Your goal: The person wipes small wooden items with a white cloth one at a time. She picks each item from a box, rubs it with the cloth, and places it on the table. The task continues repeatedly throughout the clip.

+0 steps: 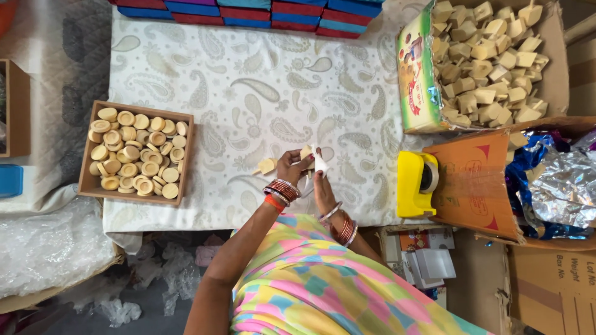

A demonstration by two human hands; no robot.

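Head view, contents listed from largest to smallest.

Desk (261, 93): covered with a white paisley cloth, running out ahead of both hands.

Carton (559, 74): open, ahead and to the right of the hands, heaped with pale wooden spinning tops. The heap stands high at the rim, so a knock could likely spill pieces.

Foil wrap (559, 180): crumpled silver and blue sheets, right of the hands, beside an orange flap.

Wooden tray (136, 152): left of the hands, well apart, packed with round wooden discs.

Tape dispenser (416, 183): yellow, just right of the right hand.

Left hand (290, 167): closed on a small wooden top (305, 153), pinched at the fingertips above the desk.

Right hand (323, 189): fingers grasping a scrap of white wrapping (320, 162), pressed against the same piece.

Loose top (267, 165): lying on the cloth, touching or just beside the left hand (contact cannot be told).

Risks, as judged: the held piece is small and gripped only by fingertips, so it could slip; the thin wrapping could tear or crease; the left wrist could nudge the loose top away.
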